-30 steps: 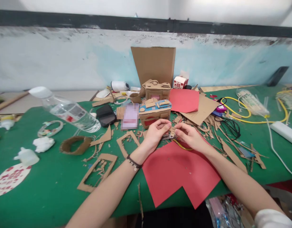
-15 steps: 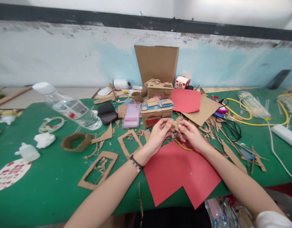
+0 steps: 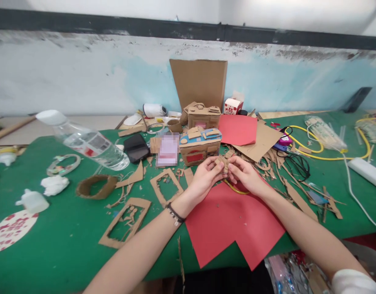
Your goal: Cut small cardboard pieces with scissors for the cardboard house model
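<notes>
Between my two hands is a small piece of corrugated cardboard (image 3: 224, 164), partly hidden by the fingers. My left hand (image 3: 206, 175) pinches it from the left, and my right hand (image 3: 243, 173) grips its right side. Below them lies a notched sheet of red paper (image 3: 227, 224), with a yellow curved handle or cord (image 3: 235, 188) just under the fingers. Right behind the hands stands a cardboard model camera (image 3: 202, 148) with a blue top and a red panel. A second, plain cardboard camera (image 3: 203, 118) is behind it.
Cardboard frames (image 3: 127, 222) and a cardboard ring (image 3: 96, 187) lie left. A water bottle (image 3: 87, 141) leans at an angle near a black phone-like object (image 3: 136, 148). Cardboard scraps (image 3: 301, 200), a yellow cord (image 3: 328, 158) and a white power strip (image 3: 367, 171) are right.
Both hands have stayed close together on the cardboard piece. The fingers have shifted slightly and the piece is turned a little. The view has moved slightly.
</notes>
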Action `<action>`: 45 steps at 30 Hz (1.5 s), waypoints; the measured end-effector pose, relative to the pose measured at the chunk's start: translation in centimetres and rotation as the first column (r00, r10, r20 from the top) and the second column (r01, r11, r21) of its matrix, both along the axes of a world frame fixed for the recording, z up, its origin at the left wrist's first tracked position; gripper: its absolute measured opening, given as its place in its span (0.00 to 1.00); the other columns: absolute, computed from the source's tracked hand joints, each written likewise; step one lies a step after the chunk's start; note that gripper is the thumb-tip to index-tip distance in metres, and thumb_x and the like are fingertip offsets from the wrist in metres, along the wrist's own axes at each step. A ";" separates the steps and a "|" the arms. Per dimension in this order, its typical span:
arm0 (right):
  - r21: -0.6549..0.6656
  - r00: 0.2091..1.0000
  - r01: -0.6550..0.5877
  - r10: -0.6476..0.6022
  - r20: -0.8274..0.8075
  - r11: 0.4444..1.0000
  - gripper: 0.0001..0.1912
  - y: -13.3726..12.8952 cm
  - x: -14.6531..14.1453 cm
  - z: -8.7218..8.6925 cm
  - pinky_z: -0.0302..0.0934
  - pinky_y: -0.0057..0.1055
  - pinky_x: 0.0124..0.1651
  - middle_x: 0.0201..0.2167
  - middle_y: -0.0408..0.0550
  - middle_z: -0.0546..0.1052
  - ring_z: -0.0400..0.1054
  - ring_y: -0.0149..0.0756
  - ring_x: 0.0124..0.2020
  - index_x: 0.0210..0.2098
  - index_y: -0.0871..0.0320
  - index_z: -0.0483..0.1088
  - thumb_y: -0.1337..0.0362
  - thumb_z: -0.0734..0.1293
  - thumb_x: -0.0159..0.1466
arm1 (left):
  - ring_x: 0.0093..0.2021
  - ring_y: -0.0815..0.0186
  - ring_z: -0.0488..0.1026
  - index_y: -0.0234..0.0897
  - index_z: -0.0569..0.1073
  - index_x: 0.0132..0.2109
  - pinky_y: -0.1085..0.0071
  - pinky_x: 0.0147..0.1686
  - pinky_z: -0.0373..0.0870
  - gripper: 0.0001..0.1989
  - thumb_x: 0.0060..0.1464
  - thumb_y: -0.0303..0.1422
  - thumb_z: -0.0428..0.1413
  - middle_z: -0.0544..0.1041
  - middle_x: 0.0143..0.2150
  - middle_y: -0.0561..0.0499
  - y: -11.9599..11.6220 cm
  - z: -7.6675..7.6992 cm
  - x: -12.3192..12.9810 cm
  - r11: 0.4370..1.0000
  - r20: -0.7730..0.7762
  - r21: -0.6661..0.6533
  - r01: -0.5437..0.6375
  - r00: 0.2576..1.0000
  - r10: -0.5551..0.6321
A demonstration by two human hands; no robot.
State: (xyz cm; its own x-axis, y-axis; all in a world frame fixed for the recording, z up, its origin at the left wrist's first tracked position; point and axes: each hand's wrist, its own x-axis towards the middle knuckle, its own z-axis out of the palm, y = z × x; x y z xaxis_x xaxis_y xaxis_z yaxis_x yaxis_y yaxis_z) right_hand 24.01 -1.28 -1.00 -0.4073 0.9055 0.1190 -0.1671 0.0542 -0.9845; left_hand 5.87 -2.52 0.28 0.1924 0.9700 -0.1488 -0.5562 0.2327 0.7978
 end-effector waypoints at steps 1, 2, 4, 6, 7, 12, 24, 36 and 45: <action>0.003 1.000 0.000 0.000 0.004 1.000 0.21 0.0 0.0 0.0 0.60 0.28 0.26 0.25 0.34 0.71 0.63 0.28 0.21 0.45 0.52 0.69 0.43 0.74 0.71 | 0.37 0.68 0.81 0.35 0.76 0.46 0.69 0.43 0.83 0.31 0.42 0.42 0.82 0.79 0.40 0.53 0.0 0.0 0.0 1.000 0.001 0.012 0.018 1.000 -0.018; 0.002 1.000 0.003 -0.003 0.007 1.000 0.21 0.0 0.0 0.0 0.61 0.28 0.27 0.25 0.34 0.71 0.64 0.28 0.21 0.45 0.52 0.69 0.43 0.74 0.71 | 0.37 0.69 0.81 0.34 0.76 0.43 0.69 0.43 0.83 0.29 0.44 0.43 0.81 0.78 0.39 0.53 -0.1 0.0 0.0 0.999 0.000 0.026 0.036 0.999 -0.036; -0.006 1.000 0.020 -0.020 0.009 1.000 0.21 0.0 -0.1 0.0 0.61 0.28 0.27 0.26 0.35 0.72 0.64 0.28 0.21 0.46 0.52 0.69 0.42 0.73 0.70 | 0.37 0.69 0.80 0.34 0.74 0.39 0.69 0.44 0.83 0.26 0.47 0.44 0.80 0.77 0.37 0.53 -0.1 0.0 0.0 0.997 -0.006 0.051 0.065 0.998 -0.065; -0.021 0.999 0.046 -0.046 0.011 0.999 0.21 0.1 -0.2 0.0 0.61 0.28 0.27 0.26 0.35 0.73 0.64 0.28 0.21 0.45 0.52 0.68 0.42 0.73 0.70 | 0.38 0.68 0.81 0.35 0.73 0.38 0.69 0.44 0.83 0.26 0.49 0.45 0.79 0.78 0.36 0.53 0.0 -0.2 -0.1 0.995 -0.013 0.063 0.076 0.997 -0.075; -0.025 0.998 0.061 -0.061 0.014 0.998 0.21 0.1 -0.2 0.0 0.61 0.28 0.27 0.26 0.35 0.73 0.64 0.28 0.20 0.44 0.51 0.67 0.42 0.73 0.70 | 0.38 0.67 0.81 0.35 0.73 0.39 0.69 0.44 0.82 0.26 0.49 0.45 0.78 0.78 0.37 0.52 0.1 -0.3 -0.1 0.995 -0.022 0.067 0.072 0.997 -0.071; -0.011 0.991 0.122 -0.122 0.052 0.992 0.22 0.3 0.4 0.4 0.62 0.29 0.26 0.24 0.35 0.72 0.65 0.31 0.21 0.45 0.51 0.68 0.43 0.74 0.68 | 0.40 0.66 0.81 0.36 0.76 0.44 0.69 0.42 0.82 0.25 0.50 0.45 0.77 0.82 0.44 0.48 0.2 -0.4 -0.2 0.989 -0.164 0.144 0.028 0.987 -0.004; 0.131 0.966 0.202 -0.219 0.138 0.971 0.18 -0.1 0.3 0.6 0.70 0.31 0.31 0.34 0.44 0.77 0.73 0.37 0.31 0.46 0.51 0.72 0.47 0.76 0.68 | 0.38 0.65 0.80 0.37 0.76 0.46 0.68 0.42 0.82 0.25 0.50 0.45 0.76 0.82 0.40 0.49 0.3 -0.9 0.2 0.976 -0.264 0.219 0.024 0.964 0.035; 0.466 0.871 0.234 -0.397 0.290 0.853 0.09 -0.2 1.0 -0.6 0.74 0.36 0.35 0.42 0.50 0.83 0.79 0.44 0.38 0.49 0.49 0.80 0.54 0.71 0.75 | 0.41 0.61 0.81 0.36 0.81 0.44 0.65 0.46 0.80 0.19 0.50 0.40 0.75 0.84 0.41 0.48 0.1 -1.0 0.5 0.969 -0.303 0.244 -0.033 0.947 0.108; 0.389 0.888 0.259 -0.376 0.263 0.884 0.10 -0.2 1.1 -0.8 0.76 0.37 0.33 0.39 0.47 0.81 0.76 0.38 0.28 0.51 0.48 0.77 0.51 0.69 0.76 | 0.45 0.58 0.83 0.38 0.83 0.47 0.63 0.47 0.81 0.17 0.53 0.39 0.74 0.85 0.46 0.46 -0.2 -0.4 0.4 0.945 -0.334 0.327 -0.029 0.931 0.144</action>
